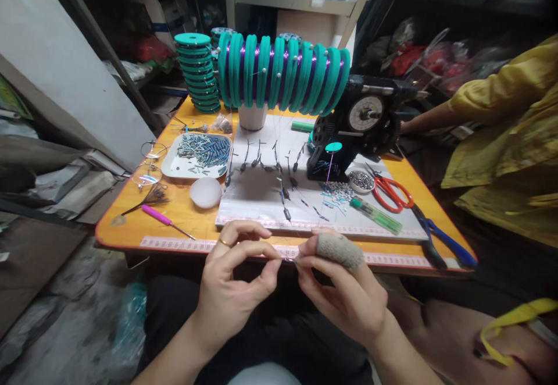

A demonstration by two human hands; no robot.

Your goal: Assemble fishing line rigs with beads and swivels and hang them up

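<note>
My left hand point(233, 283) and my right hand point(344, 292) meet at the near edge of the orange table point(131, 222). Both pinch something tiny between thumb and forefinger, perhaps a thin line; I cannot make it out. A grey fabric cot point(339, 250) covers my right forefinger, and a ring sits on a left finger. Just beyond lies a white board point(257, 193) with several small rigs and beads. A row of teal foam spools point(283, 71) wound with purple line stands at the back.
A white tray of small tubes point(196, 155), a white bowl point(206, 192), a pink-handled tool point(159, 216), red scissors point(392, 192), blue pliers point(440, 239) and a black winding machine point(366, 120) crowd the table. Another person in yellow point(501, 135) sits at the right.
</note>
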